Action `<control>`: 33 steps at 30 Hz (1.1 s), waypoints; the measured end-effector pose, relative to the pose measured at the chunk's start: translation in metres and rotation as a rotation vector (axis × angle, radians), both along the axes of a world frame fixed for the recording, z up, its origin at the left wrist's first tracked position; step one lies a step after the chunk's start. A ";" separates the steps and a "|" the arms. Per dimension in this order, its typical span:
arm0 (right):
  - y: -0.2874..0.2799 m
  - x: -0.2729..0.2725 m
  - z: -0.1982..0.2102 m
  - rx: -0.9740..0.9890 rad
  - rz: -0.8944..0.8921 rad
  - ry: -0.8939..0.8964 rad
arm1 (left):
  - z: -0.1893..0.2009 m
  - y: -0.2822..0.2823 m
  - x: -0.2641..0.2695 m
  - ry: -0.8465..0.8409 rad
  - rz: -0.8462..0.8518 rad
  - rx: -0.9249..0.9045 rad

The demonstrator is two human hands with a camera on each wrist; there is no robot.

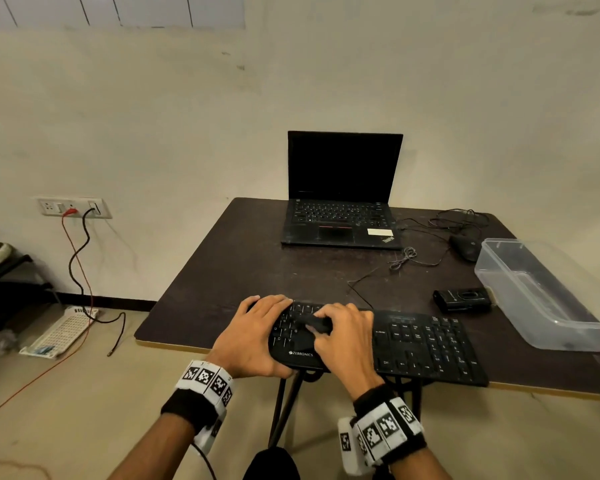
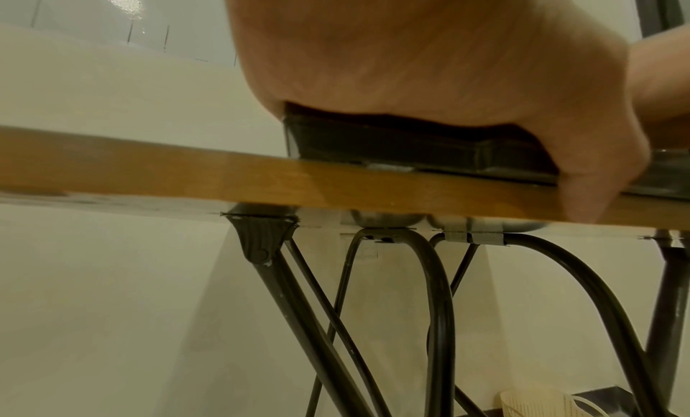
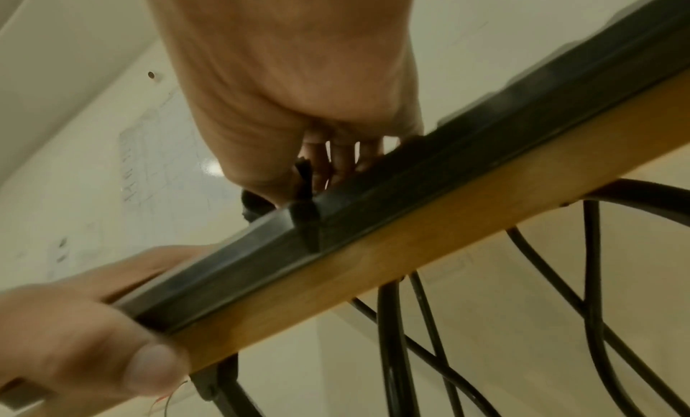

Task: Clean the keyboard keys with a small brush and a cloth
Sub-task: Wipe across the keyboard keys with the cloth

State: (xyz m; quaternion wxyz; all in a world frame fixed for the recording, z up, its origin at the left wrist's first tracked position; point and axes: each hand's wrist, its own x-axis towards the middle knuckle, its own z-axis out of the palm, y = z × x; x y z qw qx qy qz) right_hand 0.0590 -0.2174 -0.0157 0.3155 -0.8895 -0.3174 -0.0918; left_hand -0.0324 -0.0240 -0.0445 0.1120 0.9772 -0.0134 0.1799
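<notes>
The keyboard [image 1: 378, 344] lies along the near edge of the dark tabletop [image 1: 243, 258]. The left hand [image 1: 257, 332] grips its left end, fingers over the top, thumb at the front edge. The right hand [image 1: 343, 336] pinches a small dark brush [image 1: 317, 323] with curled fingers, set on the left-side keys. A laptop [image 1: 342, 195] stands behind, a clear box [image 1: 534, 292] at the right.

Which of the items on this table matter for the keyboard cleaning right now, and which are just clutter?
In use:
keyboard, steadied by the left hand
small dark brush, gripped by the right hand over the keys

Lying about:
laptop
mouse and its cable
small black device
clear plastic tub

No cloth is visible.
</notes>
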 end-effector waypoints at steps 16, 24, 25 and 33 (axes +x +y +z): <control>0.023 0.003 0.011 -0.015 0.056 0.108 | 0.003 -0.003 -0.002 0.024 0.016 -0.016; 0.037 0.010 0.018 0.066 -0.041 0.140 | 0.004 -0.002 -0.002 0.038 0.012 -0.011; 0.041 0.005 0.018 0.049 0.000 0.151 | 0.004 -0.003 -0.002 0.035 0.010 -0.026; 0.015 0.021 0.013 0.044 -0.086 0.131 | 0.003 -0.001 -0.001 0.040 0.015 -0.009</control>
